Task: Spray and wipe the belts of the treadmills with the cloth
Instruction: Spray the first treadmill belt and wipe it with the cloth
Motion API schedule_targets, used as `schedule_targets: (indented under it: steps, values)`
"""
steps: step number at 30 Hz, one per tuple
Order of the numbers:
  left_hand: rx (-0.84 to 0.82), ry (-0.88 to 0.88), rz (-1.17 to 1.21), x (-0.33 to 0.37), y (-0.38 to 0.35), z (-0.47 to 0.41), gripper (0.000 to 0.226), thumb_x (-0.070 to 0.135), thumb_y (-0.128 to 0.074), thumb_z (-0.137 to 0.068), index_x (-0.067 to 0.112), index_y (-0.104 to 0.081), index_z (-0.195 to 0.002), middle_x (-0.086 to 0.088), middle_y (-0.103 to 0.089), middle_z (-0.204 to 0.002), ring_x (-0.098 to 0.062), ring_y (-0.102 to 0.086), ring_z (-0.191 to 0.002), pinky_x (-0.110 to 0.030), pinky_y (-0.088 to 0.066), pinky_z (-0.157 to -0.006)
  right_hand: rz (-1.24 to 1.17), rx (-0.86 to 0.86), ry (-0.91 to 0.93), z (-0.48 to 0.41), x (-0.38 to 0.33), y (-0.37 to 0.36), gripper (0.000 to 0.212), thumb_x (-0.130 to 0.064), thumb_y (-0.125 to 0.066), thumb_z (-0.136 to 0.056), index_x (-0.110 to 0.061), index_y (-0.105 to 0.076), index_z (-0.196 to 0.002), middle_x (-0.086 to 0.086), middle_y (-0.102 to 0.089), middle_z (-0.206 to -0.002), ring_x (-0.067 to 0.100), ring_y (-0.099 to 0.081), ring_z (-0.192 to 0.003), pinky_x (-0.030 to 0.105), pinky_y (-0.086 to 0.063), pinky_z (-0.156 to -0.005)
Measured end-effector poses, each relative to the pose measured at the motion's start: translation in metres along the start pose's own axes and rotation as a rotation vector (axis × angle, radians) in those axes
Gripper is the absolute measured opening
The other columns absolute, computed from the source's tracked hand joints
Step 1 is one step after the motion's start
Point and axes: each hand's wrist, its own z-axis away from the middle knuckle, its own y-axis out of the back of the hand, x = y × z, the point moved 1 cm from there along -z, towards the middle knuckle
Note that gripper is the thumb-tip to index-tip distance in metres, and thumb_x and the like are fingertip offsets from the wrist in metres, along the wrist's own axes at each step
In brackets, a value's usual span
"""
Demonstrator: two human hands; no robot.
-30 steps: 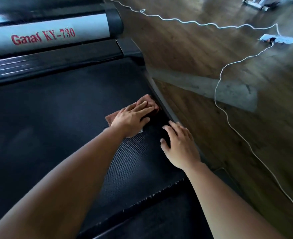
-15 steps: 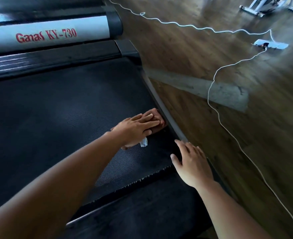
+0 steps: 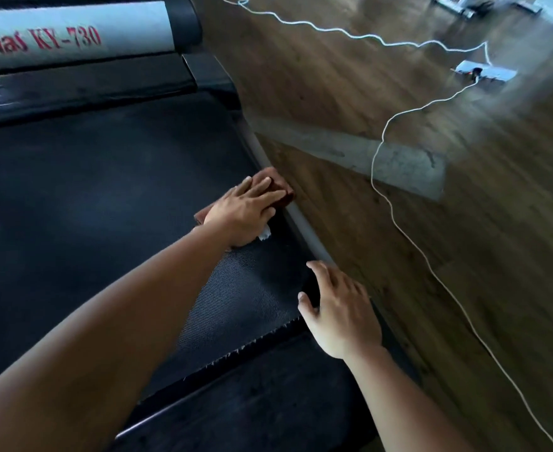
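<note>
A black treadmill belt (image 3: 105,197) fills the left of the view. My left hand (image 3: 242,212) lies flat with straight fingers on a reddish-brown cloth (image 3: 280,187), pressing it against the belt's right edge beside the grey side rail (image 3: 304,226). A small white tag of the cloth pokes out under the palm. My right hand (image 3: 340,308) rests with spread fingers on the belt's rear right corner, near the rail. No spray bottle is in view.
The treadmill's grey motor cover (image 3: 73,34) with red lettering lies at the top left. To the right is wooden floor (image 3: 464,256) with a white cable (image 3: 395,220) running to a power strip (image 3: 483,71). A grey patch (image 3: 399,164) marks the floor.
My left hand has slid the cloth to the right, up to the side rail. My right hand has stayed near the belt's rear right corner. The camera has shifted slightly.
</note>
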Motion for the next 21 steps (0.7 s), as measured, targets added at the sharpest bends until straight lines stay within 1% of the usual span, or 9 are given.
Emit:
schedule_targets:
  steps: [2,4,9,12,13,16,18,20,21]
  values:
    - [0.005,-0.068,-0.018,0.008,-0.007,0.015,0.046,0.05,-0.033,-0.105,0.055,-0.026,-0.15,0.013,-0.009,-0.167,-0.017,0.001,-0.155,-0.042,-0.008,-0.126,-0.003,-0.014,0.002,0.0,-0.001,0.001,0.06,-0.056,-0.03,-0.092,-0.029,-0.034,-0.145,-0.004,-0.046,-0.148,0.018,-0.049,-0.131,0.041,-0.042,-0.105]
    - [0.002,-0.089,-0.013,0.016,-0.011,0.029,0.046,0.051,-0.032,-0.105,0.054,-0.026,-0.151,0.013,-0.009,-0.167,-0.017,0.0,-0.155,-0.041,-0.008,-0.126,-0.014,-0.019,0.005,0.0,-0.002,0.003,0.059,-0.054,-0.031,-0.091,-0.029,-0.034,-0.145,-0.004,-0.047,-0.147,0.018,-0.049,-0.131,0.042,-0.043,-0.105]
    - [-0.009,-0.119,-0.002,0.037,-0.017,0.072,0.047,0.05,-0.032,-0.106,0.054,-0.023,-0.151,0.015,-0.008,-0.167,-0.016,-0.001,-0.155,-0.037,-0.007,-0.126,-0.102,0.008,-0.061,0.002,0.0,0.005,0.043,-0.032,-0.051,-0.091,-0.024,-0.042,-0.132,0.0,-0.054,-0.138,0.021,-0.052,-0.125,0.039,-0.041,-0.105]
    - [-0.047,-0.134,-0.024,0.046,-0.023,0.105,0.048,0.051,-0.03,-0.105,0.054,-0.019,-0.152,0.015,-0.004,-0.167,-0.015,0.002,-0.155,-0.037,-0.006,-0.126,-0.132,0.031,-0.105,0.003,-0.001,0.007,0.035,-0.025,-0.053,-0.091,-0.021,-0.046,-0.125,0.002,-0.057,-0.131,0.023,-0.052,-0.122,0.037,-0.039,-0.103]
    - [-0.058,-0.171,-0.044,0.046,-0.025,0.117,0.049,0.053,-0.026,-0.105,0.054,-0.017,-0.152,0.015,-0.002,-0.166,-0.015,0.004,-0.155,-0.038,-0.006,-0.126,-0.14,0.042,-0.116,0.003,-0.001,0.008,0.034,-0.023,-0.053,-0.09,-0.02,-0.048,-0.124,0.003,-0.058,-0.13,0.023,-0.052,-0.121,0.037,-0.039,-0.103]
    - [-0.105,-0.372,-0.154,0.032,-0.03,0.148,0.052,0.059,-0.013,-0.101,0.054,-0.01,-0.153,0.014,0.0,-0.165,-0.016,0.004,-0.155,-0.037,-0.004,-0.126,-0.154,0.066,-0.132,0.004,-0.002,0.008,0.035,-0.02,-0.052,-0.089,-0.019,-0.05,-0.124,0.005,-0.06,-0.128,0.025,-0.053,-0.12,0.037,-0.038,-0.102]
    - [-0.153,-0.436,-0.217,0.016,-0.026,0.153,0.051,0.06,-0.01,-0.1,0.057,-0.004,-0.151,0.018,0.006,-0.164,-0.014,0.008,-0.154,-0.036,0.0,-0.125,-0.157,0.061,-0.13,0.004,-0.002,0.008,0.037,-0.02,-0.05,-0.09,-0.019,-0.049,-0.127,0.004,-0.059,-0.13,0.024,-0.052,-0.121,0.036,-0.037,-0.103]
    - [-0.172,-0.394,-0.24,0.001,-0.02,0.145,0.05,0.062,-0.006,-0.098,0.063,0.001,-0.148,0.022,0.01,-0.163,-0.012,0.011,-0.153,-0.036,0.001,-0.126,-0.154,0.045,-0.132,0.004,-0.002,0.008,0.039,-0.021,-0.047,-0.093,-0.019,-0.048,-0.132,0.003,-0.056,-0.136,0.023,-0.051,-0.123,0.035,-0.035,-0.104]
    - [-0.151,-0.343,-0.222,-0.003,-0.018,0.138,0.051,0.064,-0.005,-0.097,0.064,0.0,-0.147,0.021,0.008,-0.163,-0.013,0.009,-0.154,-0.038,-0.002,-0.127,-0.155,0.038,-0.133,0.004,-0.002,0.009,0.041,-0.022,-0.045,-0.094,-0.02,-0.046,-0.135,0.002,-0.055,-0.139,0.023,-0.051,-0.124,0.035,-0.036,-0.104]
